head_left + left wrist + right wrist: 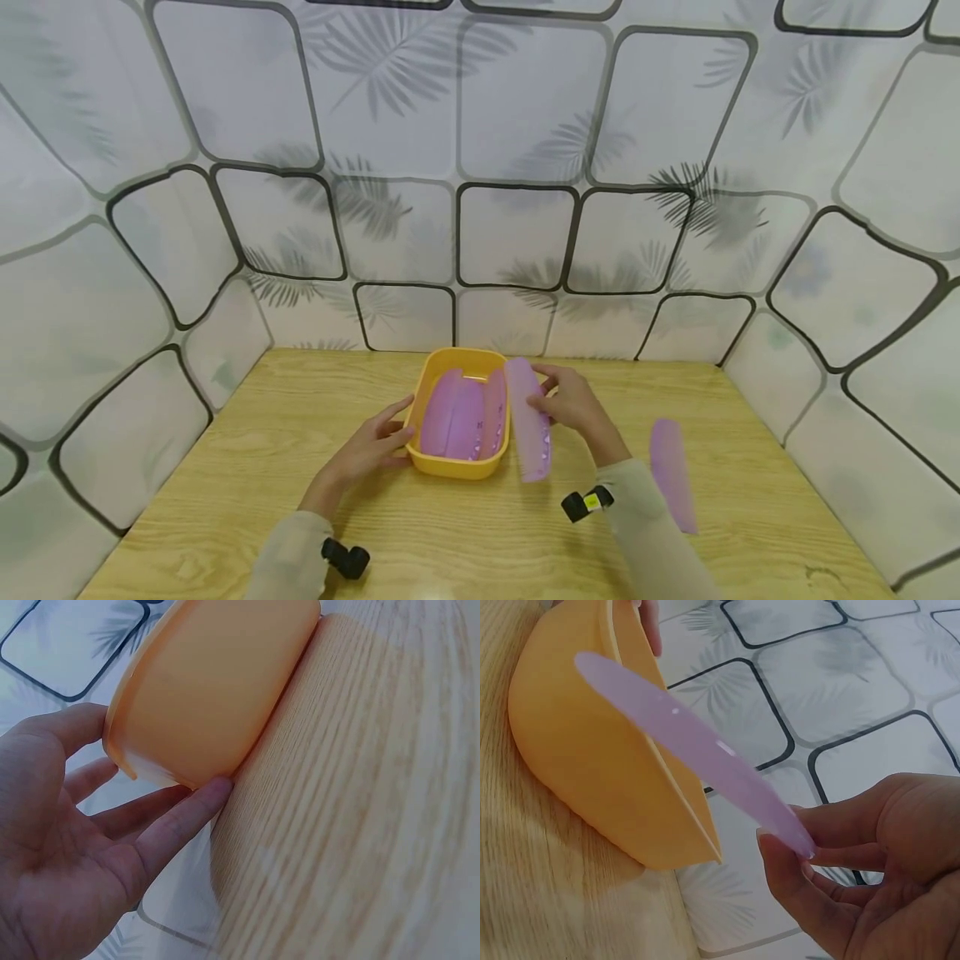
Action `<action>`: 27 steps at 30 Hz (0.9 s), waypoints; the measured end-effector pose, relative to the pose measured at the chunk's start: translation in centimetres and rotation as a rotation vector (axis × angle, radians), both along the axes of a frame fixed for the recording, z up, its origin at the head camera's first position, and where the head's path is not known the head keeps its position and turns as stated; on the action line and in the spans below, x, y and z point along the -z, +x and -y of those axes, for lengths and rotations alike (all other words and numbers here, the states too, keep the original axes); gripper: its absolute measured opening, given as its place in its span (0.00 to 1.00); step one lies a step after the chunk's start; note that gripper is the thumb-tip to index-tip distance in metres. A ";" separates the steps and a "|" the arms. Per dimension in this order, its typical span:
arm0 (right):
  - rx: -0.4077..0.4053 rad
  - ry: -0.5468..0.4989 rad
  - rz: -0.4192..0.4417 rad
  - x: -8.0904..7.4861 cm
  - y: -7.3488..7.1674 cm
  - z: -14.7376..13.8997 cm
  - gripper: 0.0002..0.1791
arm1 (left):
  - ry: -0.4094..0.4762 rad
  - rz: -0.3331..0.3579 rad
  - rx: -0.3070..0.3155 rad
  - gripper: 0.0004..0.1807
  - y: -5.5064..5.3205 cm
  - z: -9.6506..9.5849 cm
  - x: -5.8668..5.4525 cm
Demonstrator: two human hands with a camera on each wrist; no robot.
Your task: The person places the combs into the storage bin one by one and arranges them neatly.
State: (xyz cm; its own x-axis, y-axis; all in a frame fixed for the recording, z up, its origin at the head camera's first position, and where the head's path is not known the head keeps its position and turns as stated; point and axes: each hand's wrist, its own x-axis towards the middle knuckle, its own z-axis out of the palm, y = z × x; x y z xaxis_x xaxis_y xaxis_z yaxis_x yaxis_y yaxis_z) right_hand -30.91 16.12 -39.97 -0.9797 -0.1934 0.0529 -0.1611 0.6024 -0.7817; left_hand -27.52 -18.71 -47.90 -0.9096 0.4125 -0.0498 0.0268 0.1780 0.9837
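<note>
A yellow plastic basin [452, 468] stands on the wooden table with several purple combs [459, 421] lying lengthwise inside. My left hand [369, 448] is at its left side. In the left wrist view, spread fingers [161, 840] touch the basin's rim and outer wall. Just right of the basin, my right hand [573, 402] pinches another purple comb [527, 417] between thumb and fingers. The right wrist view shows this held comb [697, 754] edge-on, gripped near one end, in front of the basin's wall [577, 742].
One more purple comb [672, 475] lies on the table [450, 542] to the right, beside my right forearm. A patterned curtain or cloth [517, 233] rises behind the table's back edge and along both sides.
</note>
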 end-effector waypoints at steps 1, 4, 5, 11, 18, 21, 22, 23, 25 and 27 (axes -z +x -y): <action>-0.002 0.008 -0.002 0.0 -0.1 0.1 0.33 | 0.002 0.001 0.002 0.39 0.0 0.0 0.0; -0.003 0.019 -0.003 0.0 -0.3 0.4 0.34 | 0.001 0.000 0.005 0.39 0.0 0.0 0.0; -0.003 0.020 -0.004 0.0 -0.4 0.6 0.34 | 0.000 0.000 0.005 0.39 0.0 0.1 0.0; 0.012 0.025 0.011 0.0 -1.0 1.4 0.34 | -0.003 -0.002 0.008 0.39 0.0 0.1 0.0; 0.016 0.030 0.015 0.5 -1.8 2.1 0.34 | -0.003 -0.006 0.005 0.40 0.0 0.0 0.2; 0.018 0.028 0.014 0.6 -2.0 2.3 0.33 | -0.004 0.000 0.004 0.40 0.0 0.0 0.2; 0.016 0.029 0.013 0.6 -2.1 2.4 0.33 | -0.005 0.002 0.002 0.40 0.0 0.0 0.2; 0.016 0.030 0.016 0.6 -2.1 2.5 0.33 | -0.005 0.004 -0.001 0.40 0.0 0.0 0.2; 0.016 0.031 0.023 0.4 -2.2 2.7 0.33 | -0.005 0.006 0.001 0.40 0.0 0.0 0.1; 0.011 0.034 0.030 0.3 -2.3 3.0 0.33 | -0.004 0.008 -0.002 0.40 0.1 0.0 0.0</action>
